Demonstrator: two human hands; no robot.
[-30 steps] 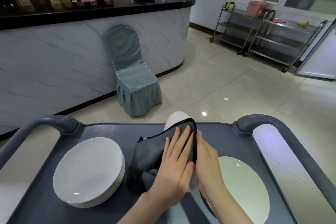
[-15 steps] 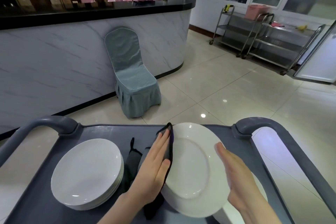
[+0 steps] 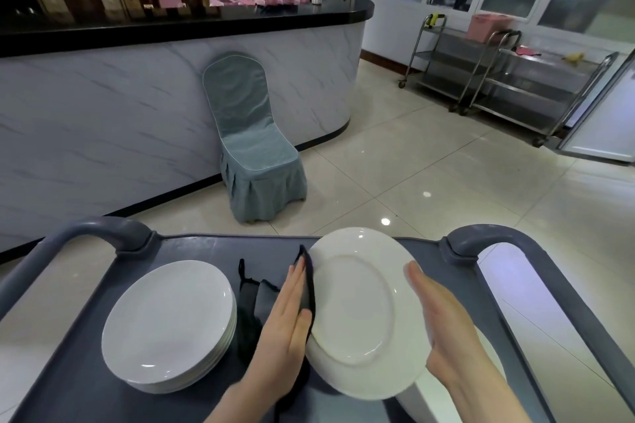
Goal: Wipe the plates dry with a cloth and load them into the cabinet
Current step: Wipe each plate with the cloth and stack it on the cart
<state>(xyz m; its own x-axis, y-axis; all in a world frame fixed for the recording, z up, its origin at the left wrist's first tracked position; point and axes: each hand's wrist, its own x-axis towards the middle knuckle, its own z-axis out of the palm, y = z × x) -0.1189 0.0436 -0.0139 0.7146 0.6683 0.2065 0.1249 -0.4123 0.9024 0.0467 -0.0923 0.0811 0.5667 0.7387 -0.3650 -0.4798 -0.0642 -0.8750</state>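
one plate (image 3: 357,312), seemingly underside up, long axis near-to-far, left grip (image 3: 285,323) flat against cloth (image 3: 262,300), right grip (image 3: 443,319) flat on rim

Only the hands and forearms of the person show. The left hand (image 3: 285,330) and left forearm (image 3: 233,402) enter at about 6 o'clock, the right hand (image 3: 443,326) and right forearm (image 3: 488,398) at about 5 o'clock. Both arms are bare from the fingers (image 3: 293,282) down to where the view cuts them off. The fingers are long and slim, the wrists narrow.
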